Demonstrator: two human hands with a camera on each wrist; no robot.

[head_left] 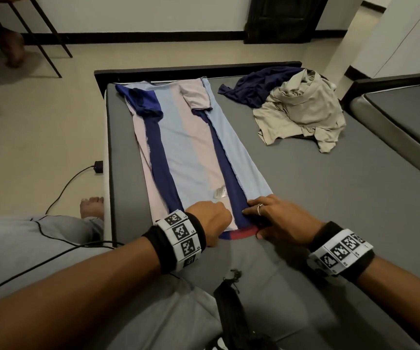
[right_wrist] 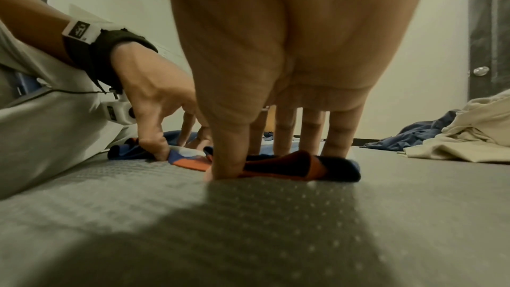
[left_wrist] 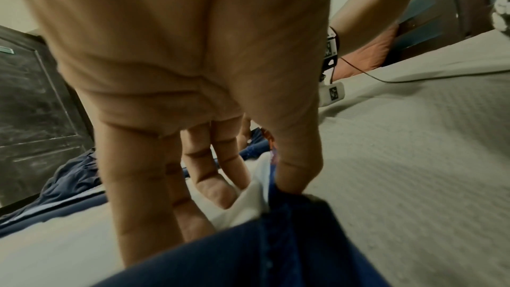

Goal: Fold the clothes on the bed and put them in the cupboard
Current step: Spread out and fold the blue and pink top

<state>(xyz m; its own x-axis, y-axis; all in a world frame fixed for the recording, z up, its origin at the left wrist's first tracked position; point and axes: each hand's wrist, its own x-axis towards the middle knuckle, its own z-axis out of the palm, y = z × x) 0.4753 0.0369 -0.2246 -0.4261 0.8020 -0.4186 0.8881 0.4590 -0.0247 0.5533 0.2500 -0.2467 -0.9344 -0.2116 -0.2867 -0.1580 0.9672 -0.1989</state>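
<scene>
Left hand [head_left: 210,218] and right hand [head_left: 279,221] each pinched the hem [head_left: 239,233] of the striped T-shirt [head_left: 191,147]; lifting unevenly could undo its side folds.

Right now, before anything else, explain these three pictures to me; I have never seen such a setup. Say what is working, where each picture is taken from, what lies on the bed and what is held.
No machine here: a person works with two bare hands, wearing a camera on the head and one on each wrist, by the checkered bands. The wide picture looks down from the head; the other two look along the left and the right hand at the fingers. On the grey bed lies a striped shirt, spread long with its sides folded in. Farther off lie a crumpled beige garment and a navy garment, touching. The left hand and the right hand each pinch the shirt's near hem, thumb at the edge, fingers on top.
</scene>
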